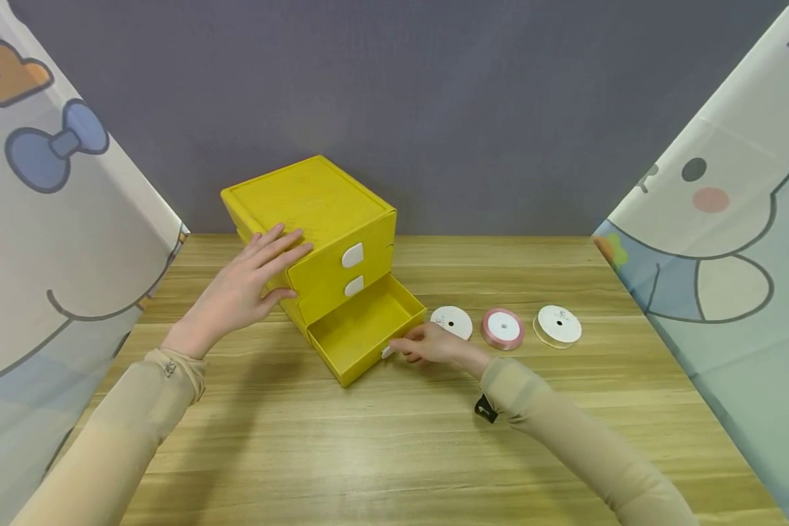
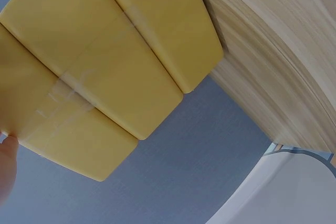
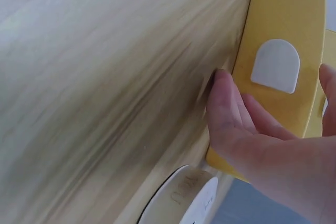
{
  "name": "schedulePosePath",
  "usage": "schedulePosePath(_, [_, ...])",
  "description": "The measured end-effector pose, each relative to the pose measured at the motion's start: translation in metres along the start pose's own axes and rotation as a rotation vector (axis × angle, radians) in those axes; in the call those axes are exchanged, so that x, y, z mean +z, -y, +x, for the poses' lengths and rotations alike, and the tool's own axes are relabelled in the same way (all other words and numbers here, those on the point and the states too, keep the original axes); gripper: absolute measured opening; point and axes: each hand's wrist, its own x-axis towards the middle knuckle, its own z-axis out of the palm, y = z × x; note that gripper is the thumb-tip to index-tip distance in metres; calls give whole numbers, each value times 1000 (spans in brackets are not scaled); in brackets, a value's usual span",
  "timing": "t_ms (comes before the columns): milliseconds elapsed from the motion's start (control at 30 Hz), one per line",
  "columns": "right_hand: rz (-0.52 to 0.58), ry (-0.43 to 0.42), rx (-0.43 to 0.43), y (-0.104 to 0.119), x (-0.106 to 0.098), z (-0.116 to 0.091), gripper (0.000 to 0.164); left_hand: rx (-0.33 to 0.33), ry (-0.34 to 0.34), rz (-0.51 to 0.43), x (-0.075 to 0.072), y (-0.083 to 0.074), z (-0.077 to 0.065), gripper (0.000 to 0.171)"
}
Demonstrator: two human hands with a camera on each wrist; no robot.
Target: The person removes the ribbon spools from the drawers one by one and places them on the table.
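Observation:
A yellow cabinet (image 1: 312, 197) of three stacked drawers stands angled on the wooden table. Its bottom drawer (image 1: 368, 321) is pulled out, and the two above are closed. My left hand (image 1: 253, 274) rests on the cabinet's near left top edge, fingers spread over the top and thumb low along the side. At the front of the pulled-out drawer is my right hand (image 1: 427, 342). In the right wrist view, thumb and fingers stand apart on either side of the white tab handle (image 3: 276, 66), with the fingertips low by the drawer front.
Right of the drawer lie a white ribbon spool (image 1: 452, 321), partly behind the right hand, a pink ribbon spool (image 1: 502, 329) and a cream ribbon spool (image 1: 557, 326). A grey backdrop (image 1: 500, 117) rises behind the table, with cartoon-printed cloth (image 1: 717, 219) at the sides.

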Motion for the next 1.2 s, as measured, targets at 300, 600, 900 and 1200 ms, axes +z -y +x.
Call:
schedulePosePath(300, [81,8,26,-3,5,8,41,-8,8,3,0,0,1,82])
schedulePosePath(600, [99,10,25,-3,9,9,40,-11,10,6,0,-1,0,82])
schedulePosePath(900, [122,5,24,-4,12,14,36,-17,17,4,-1,-1,0,83])
schedulePosePath(1200, [134,-38,28,1,15,16,32,-15,9,6,0,-1,0,82])
